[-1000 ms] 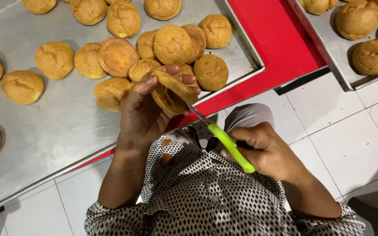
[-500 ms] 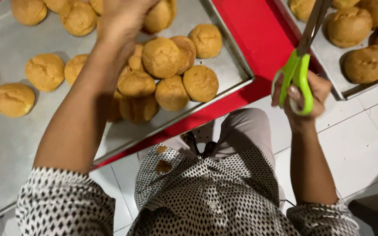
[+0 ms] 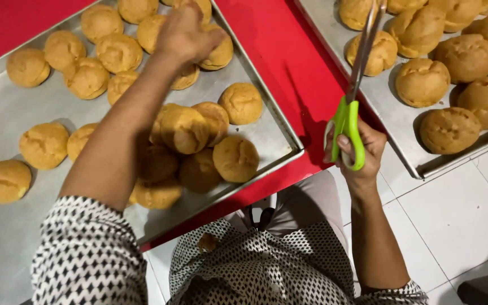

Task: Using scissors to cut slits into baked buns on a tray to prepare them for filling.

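Note:
My left hand [image 3: 183, 35] reaches far over the left metal tray [image 3: 266, 121] and rests on a golden puff pastry [image 3: 217, 53] among several others; its fingers curl over the bun. My right hand [image 3: 360, 151] is held up between the two trays, gripping green-handled scissors [image 3: 352, 101] with the steel blades pointing up and away. A pile of puff pastries [image 3: 193, 144] lies at the near right part of the left tray, under my forearm.
A second metal tray [image 3: 408, 164] at the right holds several larger puff pastries [image 3: 450, 130]. Both trays sit on a red surface [image 3: 278, 62]. White floor tiles [image 3: 458, 220] and my patterned clothing [image 3: 261, 271] fill the foreground.
My left hand went from holding a pastry near my lap to reaching out over the left tray. My right hand lifted the scissors up and to the right.

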